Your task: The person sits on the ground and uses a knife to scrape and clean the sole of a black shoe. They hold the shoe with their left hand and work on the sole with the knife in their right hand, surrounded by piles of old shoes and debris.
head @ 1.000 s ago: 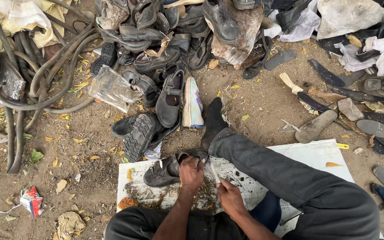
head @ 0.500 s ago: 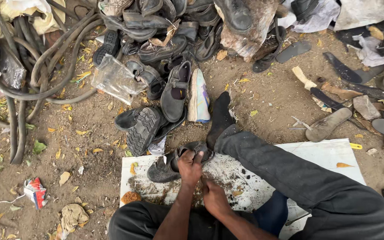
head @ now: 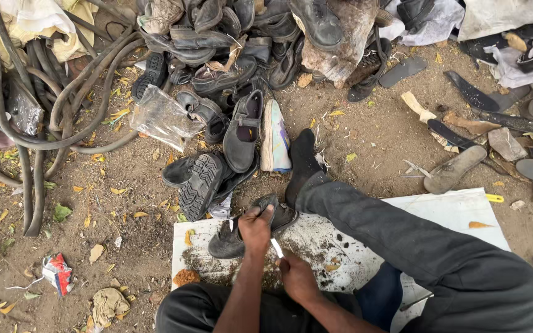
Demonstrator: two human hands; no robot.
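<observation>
My left hand [head: 256, 227] grips a worn black shoe [head: 229, 239] that lies on a white board [head: 458, 209] on the ground. My right hand [head: 296, 276] is closed around a small light-bladed knife [head: 277, 248], its tip pointing up toward the shoe beside my left hand. Dark scrapings cover the board around the shoe. My right leg in grey trousers stretches across the board, with the black-socked foot [head: 303, 161] resting on the dirt just beyond the shoe.
A heap of old black shoes [head: 229, 55] fills the top middle. Loose shoes [head: 242, 132] and a sole-up shoe [head: 200, 185] lie just above the board. Black rubber hoses [head: 38, 123] are piled at left. Detached soles [head: 454, 169] are scattered at right.
My right hand has drawn back toward my body and now sits lower than the left. The left hand stays on the shoe. The view has shifted slightly.
</observation>
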